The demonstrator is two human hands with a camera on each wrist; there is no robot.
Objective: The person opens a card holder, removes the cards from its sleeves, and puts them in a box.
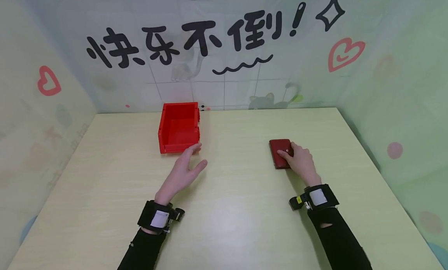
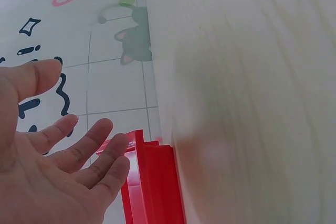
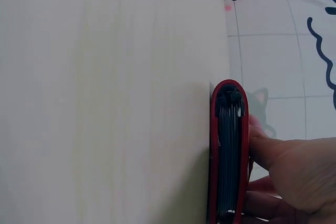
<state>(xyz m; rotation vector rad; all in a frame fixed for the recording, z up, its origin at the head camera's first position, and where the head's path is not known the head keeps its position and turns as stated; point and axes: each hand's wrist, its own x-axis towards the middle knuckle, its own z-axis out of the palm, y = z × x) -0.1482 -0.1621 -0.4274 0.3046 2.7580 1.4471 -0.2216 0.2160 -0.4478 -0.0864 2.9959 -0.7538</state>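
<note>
On the right side of the table lies a dark red card holder (image 1: 279,155), its snap flap facing up. My right hand (image 1: 301,161) grips its right edge, thumb across the top. The right wrist view shows the card holder (image 3: 229,156) edge-on with its stacked inner sleeves, flat against the tabletop; the fingers behind it are partly hidden. My left hand (image 1: 182,173) hovers with fingers extended and thumb apart, holding nothing, close to the near end of a red plastic bin (image 1: 179,148). In the left wrist view, the palm of the left hand (image 2: 58,177) shows beside the bin (image 2: 160,182).
The pale wooden table (image 1: 227,215) ends at a printed backdrop (image 1: 210,91) with lettering behind it. Printed side panels stand along the left and right edges. The bin is at the back, left of centre, and nothing shows inside it.
</note>
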